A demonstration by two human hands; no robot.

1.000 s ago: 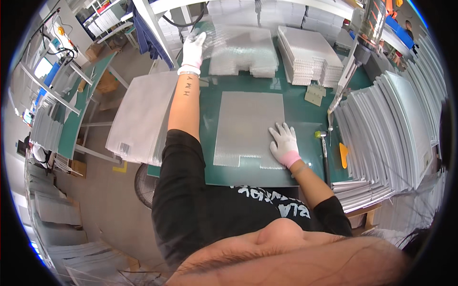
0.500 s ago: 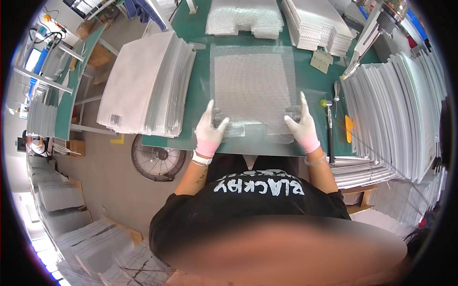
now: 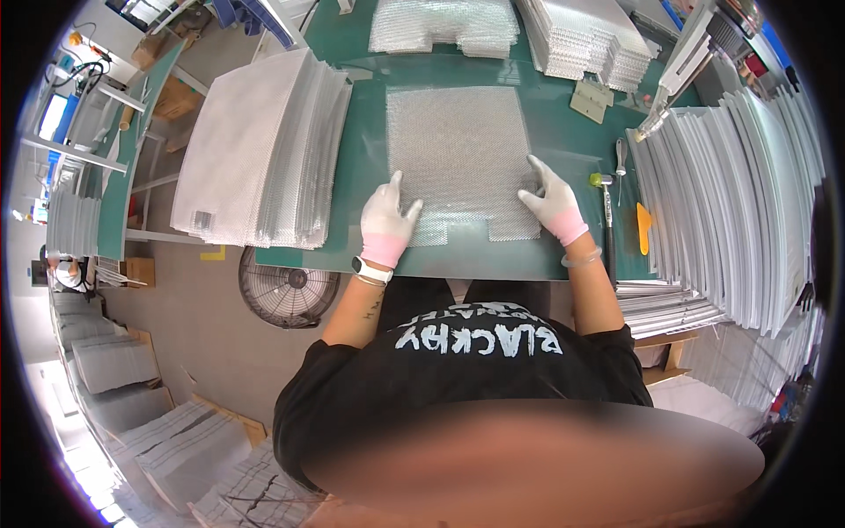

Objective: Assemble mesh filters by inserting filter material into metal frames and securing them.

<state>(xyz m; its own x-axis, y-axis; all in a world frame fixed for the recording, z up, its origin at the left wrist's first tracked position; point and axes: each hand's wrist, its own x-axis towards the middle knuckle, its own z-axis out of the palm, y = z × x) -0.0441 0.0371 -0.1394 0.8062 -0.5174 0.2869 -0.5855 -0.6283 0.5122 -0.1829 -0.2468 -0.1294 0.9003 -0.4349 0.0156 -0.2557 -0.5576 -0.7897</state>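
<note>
A pale, silvery mesh sheet [image 3: 458, 154] with a notch in its near edge lies on the green tabletop [image 3: 365, 176] in front of me. My left hand [image 3: 387, 217], in a white glove with a pink cuff, is at the sheet's near left edge, thumb apart from the fingers. On the opposite side, my right hand [image 3: 552, 204], gloved the same way, has its fingers along the right edge and its thumb spread toward the sheet. Both hands look open. Whether any fingertips reach under the sheet cannot be made out.
Stacks of mesh sheets stand at left [image 3: 251, 150], far middle [image 3: 444, 25] and far right [image 3: 585, 44]. A tall row of white panels [image 3: 713, 202] borders the right side. Nearby lie a hammer [image 3: 606, 207], a screwdriver [image 3: 620, 163] and a yellow-orange tool [image 3: 643, 229]. A floor fan [image 3: 290, 286] stands below.
The mesh outline, earlier wider and see-through around the edges, now shows as one narrower sheet. My right hand has moved inward to its edge; the left fingers are closer together.
</note>
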